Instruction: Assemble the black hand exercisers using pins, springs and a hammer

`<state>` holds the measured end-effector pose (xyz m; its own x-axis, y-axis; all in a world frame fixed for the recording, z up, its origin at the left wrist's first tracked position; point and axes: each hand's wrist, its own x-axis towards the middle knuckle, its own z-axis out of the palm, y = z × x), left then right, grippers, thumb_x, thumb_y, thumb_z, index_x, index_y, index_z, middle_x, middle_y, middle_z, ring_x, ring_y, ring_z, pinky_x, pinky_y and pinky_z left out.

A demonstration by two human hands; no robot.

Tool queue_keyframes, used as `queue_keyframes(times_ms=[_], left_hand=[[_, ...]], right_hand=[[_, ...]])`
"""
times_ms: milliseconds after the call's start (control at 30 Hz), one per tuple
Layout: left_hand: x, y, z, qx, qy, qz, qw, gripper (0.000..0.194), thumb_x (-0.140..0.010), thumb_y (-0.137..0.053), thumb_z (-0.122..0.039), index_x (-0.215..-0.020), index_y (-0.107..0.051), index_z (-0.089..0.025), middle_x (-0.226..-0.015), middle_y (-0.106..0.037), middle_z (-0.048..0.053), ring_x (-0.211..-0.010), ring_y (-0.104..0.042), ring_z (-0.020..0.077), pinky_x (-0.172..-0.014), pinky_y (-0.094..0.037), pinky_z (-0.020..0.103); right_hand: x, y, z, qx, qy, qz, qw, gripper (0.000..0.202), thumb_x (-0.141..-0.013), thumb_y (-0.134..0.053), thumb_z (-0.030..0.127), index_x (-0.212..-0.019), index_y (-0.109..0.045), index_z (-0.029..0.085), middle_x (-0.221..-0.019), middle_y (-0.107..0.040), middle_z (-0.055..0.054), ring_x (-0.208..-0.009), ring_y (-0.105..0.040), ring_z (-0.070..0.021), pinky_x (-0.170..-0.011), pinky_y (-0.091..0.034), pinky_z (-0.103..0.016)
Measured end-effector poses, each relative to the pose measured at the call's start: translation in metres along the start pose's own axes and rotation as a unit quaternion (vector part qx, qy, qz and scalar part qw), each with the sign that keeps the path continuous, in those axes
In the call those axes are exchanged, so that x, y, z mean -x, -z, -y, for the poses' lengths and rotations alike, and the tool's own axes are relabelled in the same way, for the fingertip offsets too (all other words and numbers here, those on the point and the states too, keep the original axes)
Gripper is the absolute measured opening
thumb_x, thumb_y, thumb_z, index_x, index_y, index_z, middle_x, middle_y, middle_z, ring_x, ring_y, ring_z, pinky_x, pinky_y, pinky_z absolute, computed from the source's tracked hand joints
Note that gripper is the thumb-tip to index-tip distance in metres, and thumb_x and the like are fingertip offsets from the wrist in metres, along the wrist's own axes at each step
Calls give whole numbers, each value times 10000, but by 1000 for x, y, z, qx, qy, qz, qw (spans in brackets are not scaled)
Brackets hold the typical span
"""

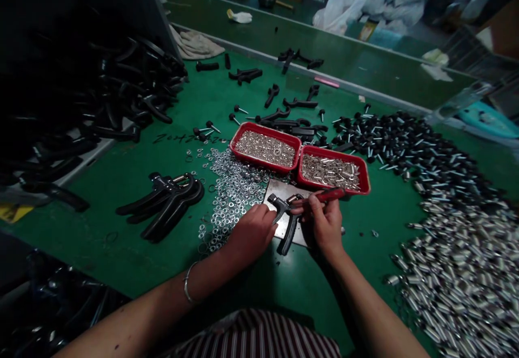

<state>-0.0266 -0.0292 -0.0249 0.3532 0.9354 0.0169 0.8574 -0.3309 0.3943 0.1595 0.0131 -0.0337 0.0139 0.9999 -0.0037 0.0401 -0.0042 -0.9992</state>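
Note:
My left hand (pixel 253 231) is closed around one arm of a black spring clamp (pixel 289 234). The clamp lies over a small metal plate (pixel 271 187), its other handle pointing toward me. In my right hand (pixel 327 225) is a red-handled tool (pixel 330 193), held at the clamp's spring; the fingers hide part of it, so its exact kind is unclear. Just beyond the plate stand two red trays, the left one (pixel 232 144) with tiny metal parts and the right one (pixel 368 185) with small pins. Loose metal rings (pixel 229 201) spread beside my left hand.
Several clamps (pixel 166 201) lie stacked at left, before a dark heap of clamp parts (pixel 133 82). Black-headed screws (pixel 397 141) and metal springs or sleeves (pixel 466 271) pile up at right. Black clamp arms (pixel 300 102) lie behind the trays. A raised ledge (pixel 344 55) crosses the back.

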Motion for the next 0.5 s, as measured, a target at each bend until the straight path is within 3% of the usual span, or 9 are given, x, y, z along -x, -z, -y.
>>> queue_keyframes(times_ms=[233, 333, 433, 500], left_hand=[[-1, 3, 1, 13, 0, 5, 1000, 138, -967, -480, -249, -1011, -587, -175, -984, -575, 74, -956, -519, 238, -861, -461, 374], [0, 3, 1, 6, 1, 6, 1000, 144, -966, -478, -243, -1028, -589, -175, -996, -578, 76, -970, -521, 242, -871, -463, 377], [0, 3, 0, -5, 1, 8, 1000, 150, -966, -471, -233, -1036, -589, -173, -999, -580, 80, -974, -525, 243, -878, -466, 376], [0, 1, -1, -14, -1, 2, 1000, 148, -964, -468, -223, -1029, -590, -172, -994, -579, 81, -977, -526, 243, -886, -465, 376]], right_hand=[[1, 3, -1, 30, 4, 6, 1000, 206, -958, -524, 445, -1003, -442, 261, -862, -750, -33, -650, -729, -215, -484, -495, -275], [3, 6, 4, 129, 41, 22, 991, 199, -961, -511, 436, -1018, -463, 252, -874, -749, -61, -711, -736, -237, -584, -550, -327], [-1, 7, 13, 270, 103, 59, 955, 228, -933, -535, 441, -1010, -514, 227, -907, -736, -110, -797, -730, -276, -705, -563, -386], [-7, 4, 18, 307, 108, 79, 942, 251, -922, -542, 453, -1005, -510, 218, -890, -729, -116, -780, -725, -285, -704, -559, -394]])
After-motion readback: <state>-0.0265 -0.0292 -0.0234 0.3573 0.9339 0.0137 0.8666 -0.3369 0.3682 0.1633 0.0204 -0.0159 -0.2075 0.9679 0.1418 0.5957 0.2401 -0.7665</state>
